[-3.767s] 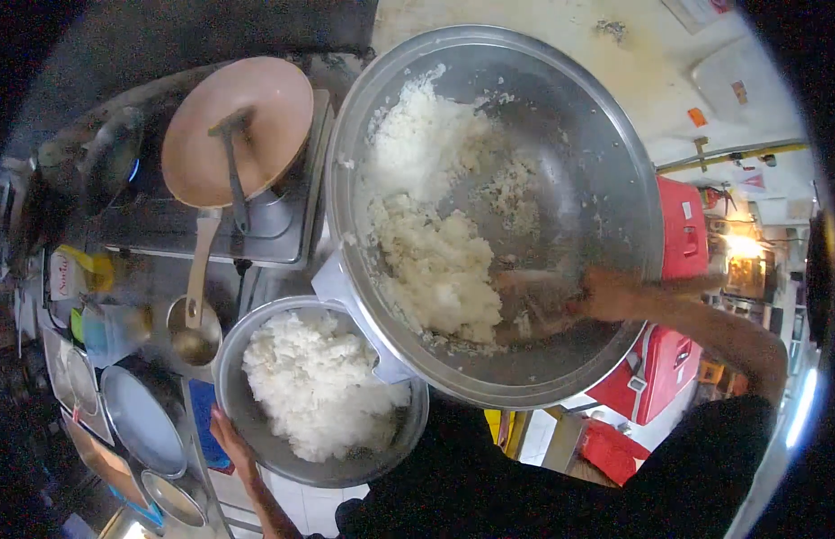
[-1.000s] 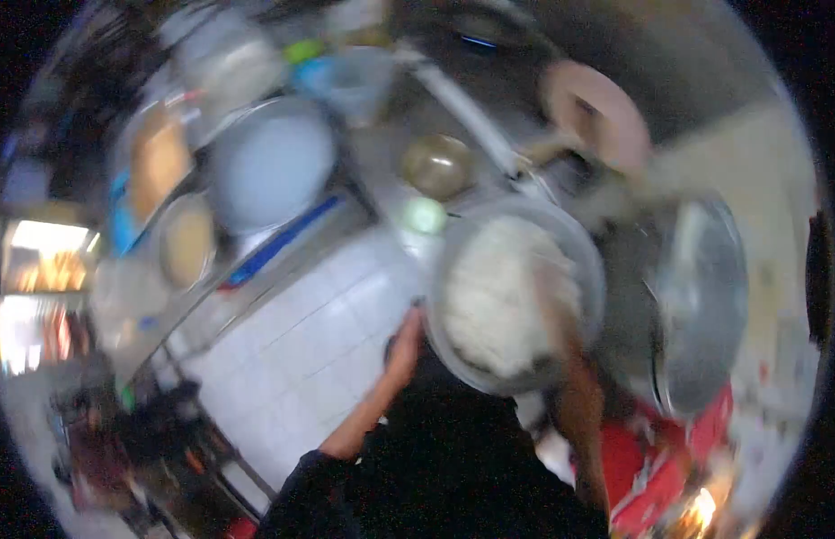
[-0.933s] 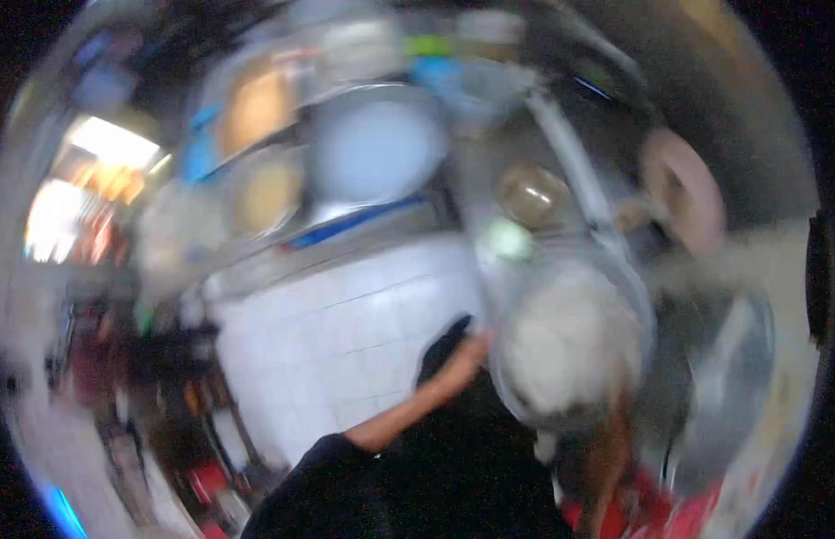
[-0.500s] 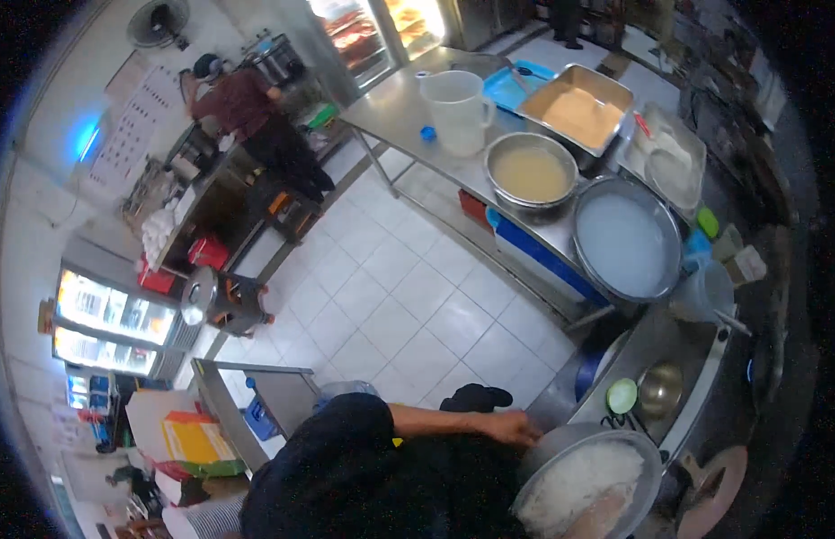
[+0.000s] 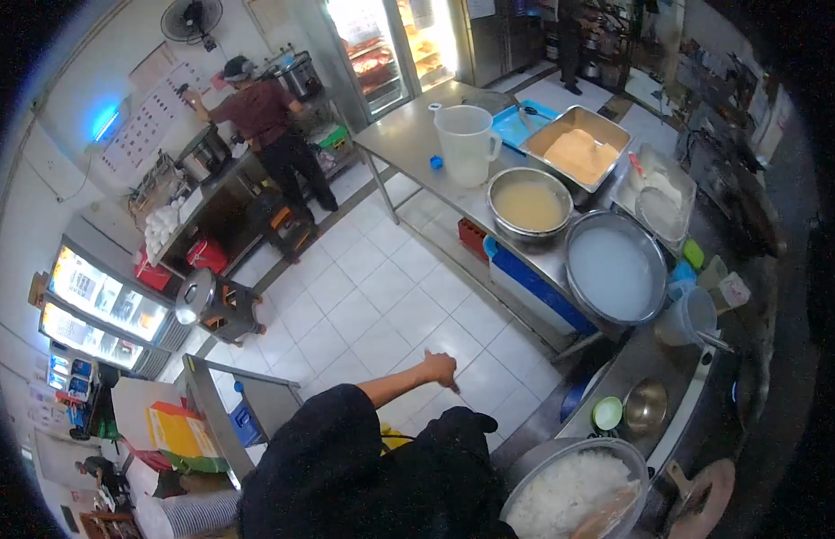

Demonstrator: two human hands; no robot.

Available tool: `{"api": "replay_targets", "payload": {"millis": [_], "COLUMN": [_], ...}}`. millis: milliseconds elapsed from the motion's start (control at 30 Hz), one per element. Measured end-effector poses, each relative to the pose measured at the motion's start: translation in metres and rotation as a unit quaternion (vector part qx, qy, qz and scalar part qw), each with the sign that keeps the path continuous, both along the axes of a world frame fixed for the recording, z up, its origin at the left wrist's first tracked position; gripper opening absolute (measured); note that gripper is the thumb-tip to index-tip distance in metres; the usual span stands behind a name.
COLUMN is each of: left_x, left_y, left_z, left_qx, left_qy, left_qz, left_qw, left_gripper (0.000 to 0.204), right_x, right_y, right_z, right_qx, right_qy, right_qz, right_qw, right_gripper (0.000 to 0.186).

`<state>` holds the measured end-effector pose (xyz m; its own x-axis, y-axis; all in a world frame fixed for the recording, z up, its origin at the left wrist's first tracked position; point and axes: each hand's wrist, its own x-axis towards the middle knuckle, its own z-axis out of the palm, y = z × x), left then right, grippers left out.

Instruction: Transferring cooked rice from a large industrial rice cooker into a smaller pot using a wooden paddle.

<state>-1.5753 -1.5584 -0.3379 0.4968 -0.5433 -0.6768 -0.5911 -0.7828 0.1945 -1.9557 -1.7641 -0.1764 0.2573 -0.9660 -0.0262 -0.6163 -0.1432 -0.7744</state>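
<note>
My left hand [image 5: 440, 370] is held out over the tiled floor, its fingers loosely bent and apart, with nothing in it. My right hand [image 5: 611, 514] lies in a large translucent plastic tub [image 5: 518, 473] at the lower right, partly sunk in a white, rice-like mass [image 5: 566, 492]. Its fingers are too hidden and blurred to make out. Just beyond the tub stand a small green bowl [image 5: 607, 413] and a metal bowl [image 5: 647, 406]. To the tub's right is a round pinkish-brown board with a handle [image 5: 705, 499].
A steel table [image 5: 404, 135] carries a plastic jug [image 5: 467, 144], a bowl of yellowish liquid [image 5: 530, 199], a wide basin of cloudy liquid [image 5: 615, 269] and a tray of orange-tan food [image 5: 579, 153]. A co-worker [image 5: 269, 130] stands at the far-left counter. A metal stool-like stand [image 5: 224, 305] is on the floor.
My left hand has come away from the tub's rim, moving left and up over the floor. My right hand stays in the tub. The whole view has shifted slightly.
</note>
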Motion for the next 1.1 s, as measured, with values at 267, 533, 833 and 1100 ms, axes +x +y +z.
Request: {"api": "replay_targets", "payload": {"millis": [267,533,833,1100], "left_x": [-0.097,-0.057,0.021,-0.123], "left_y": [0.0,-0.012,-0.183,-0.28], "left_z": [-0.055,-0.077,-0.11,0.01], "left_qx": [-0.156,0.079,0.042,-0.189], "left_qy": [0.444,0.463,0.342,0.604], "left_qz": [0.217,0.039,-0.025,0.011], "left_qw": [0.855,0.882,0.938,0.774], "left_gripper": [0.084,0.065,0.06,0.072], "right_x": [-0.062,-0.097,-0.204,-0.373], "right_y": [0.102,0.155,0.187,0.11], "right_z": [0.052,0.111,0.226,0.207], "right_qx": [0.105,0.219,-0.009,0.065], "right_qy": [-0.11,-0.424,-0.189,0.54], "right_qz": [-0.181,-0.193,-0.53,-0.343], "right_qw": [0.972,0.857,0.827,0.766], "right_gripper": [0.04,0.025,0.037,0.035]}}
